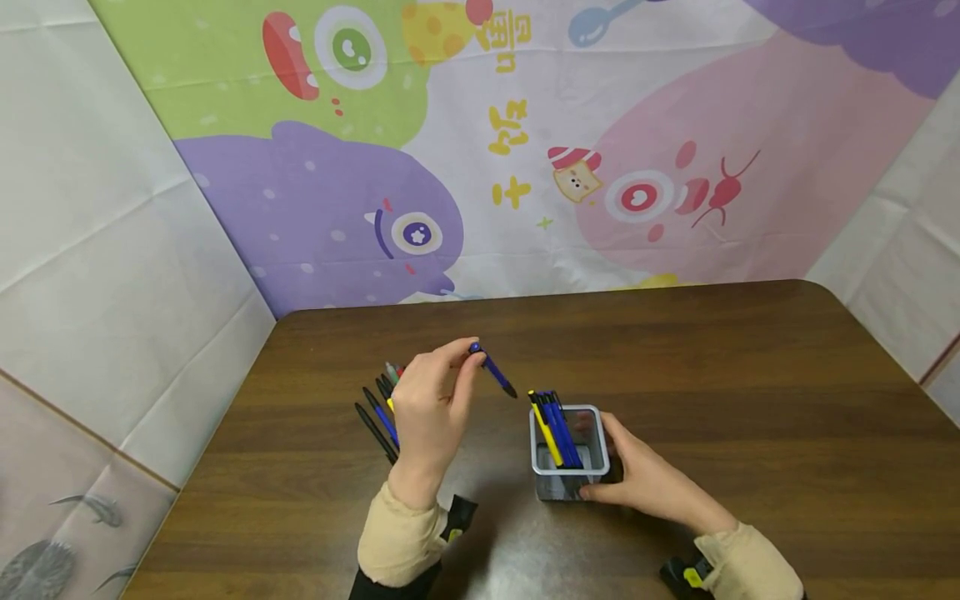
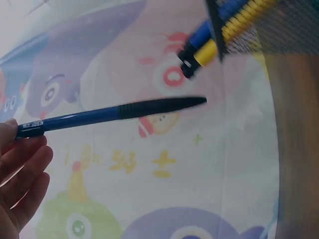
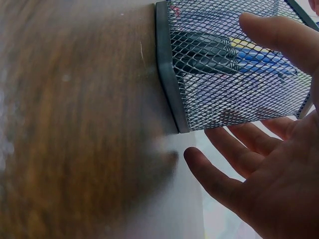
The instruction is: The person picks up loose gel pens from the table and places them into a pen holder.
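My left hand (image 1: 431, 408) pinches a blue pen (image 1: 495, 371) by its clip end, between thumb and fingertips. The pen's black grip and tip slant down to the right, toward the pen holder (image 1: 551, 487). In the left wrist view the blue pen (image 2: 84, 119) lies across the middle, its tip pointing right. The square mesh holder stands on the table with a yellow pen (image 1: 546, 429) and several blue pens (image 1: 567, 433) leaning inside. My right hand (image 1: 648, 479) holds the holder from the right, thumb at its near side and fingers around the far side, as the right wrist view shows.
Several more pens (image 1: 381, 415), black, blue and other colours, lie on the wooden table (image 1: 735, 375) left of my left hand, partly hidden behind it. A cartoon-printed cloth (image 1: 510, 250) hangs along the table's far edge. White cloth walls flank both sides.
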Available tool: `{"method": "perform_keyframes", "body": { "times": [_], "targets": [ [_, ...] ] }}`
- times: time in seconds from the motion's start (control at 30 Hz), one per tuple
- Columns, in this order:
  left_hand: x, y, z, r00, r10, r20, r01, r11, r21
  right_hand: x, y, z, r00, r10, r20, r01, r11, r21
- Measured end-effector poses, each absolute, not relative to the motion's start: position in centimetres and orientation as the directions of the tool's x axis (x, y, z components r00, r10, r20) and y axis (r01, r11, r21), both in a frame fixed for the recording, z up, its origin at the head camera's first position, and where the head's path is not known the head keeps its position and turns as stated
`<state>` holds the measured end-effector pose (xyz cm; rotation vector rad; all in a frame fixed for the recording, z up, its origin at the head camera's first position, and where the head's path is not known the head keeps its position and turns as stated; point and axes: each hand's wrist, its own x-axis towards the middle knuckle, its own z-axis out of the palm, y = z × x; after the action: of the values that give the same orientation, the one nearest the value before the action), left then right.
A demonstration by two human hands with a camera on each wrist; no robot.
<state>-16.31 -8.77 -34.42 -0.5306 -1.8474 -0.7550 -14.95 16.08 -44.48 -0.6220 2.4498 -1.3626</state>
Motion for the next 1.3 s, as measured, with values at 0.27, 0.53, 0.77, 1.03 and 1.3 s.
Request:
{"method": "perform_keyframes", "body": {
  "times": [0.27,0.53,0.77,1.03,1.3],
  "targets": [
    [-16.1,-8.3,-34.4,-0.377,-0.043,0.925,0.697,0.644,0.314,-15.0,16.1,-44.6,-0.865,-0.502,-0.017,-0.241,0.444,-0.863],
    [-16.0,-7.6,-34.6,-0.461,-0.015,0.887,0.714,0.588,0.380,-14.9,16.1,-44.5,-0.870,-0.493,-0.015,-0.251,0.469,-0.847],
    [-16.0,-7.2,-34.9,-0.636,0.050,0.770,0.653,0.565,0.504,-15.0,16.1,-44.5,-0.862,-0.507,-0.019,-0.239,0.440,-0.865],
    [-16.1,-6.8,-35.2,-0.791,0.043,0.610,0.514,0.589,0.624,-15.1,16.1,-44.5,-0.865,-0.502,0.008,-0.253,0.423,-0.870],
    [-16.3,-6.7,-35.7,-0.857,0.045,0.514,0.423,0.631,0.650,-15.1,16.1,-44.7,-0.866,-0.500,0.002,-0.256,0.440,-0.861]
  ]
}}
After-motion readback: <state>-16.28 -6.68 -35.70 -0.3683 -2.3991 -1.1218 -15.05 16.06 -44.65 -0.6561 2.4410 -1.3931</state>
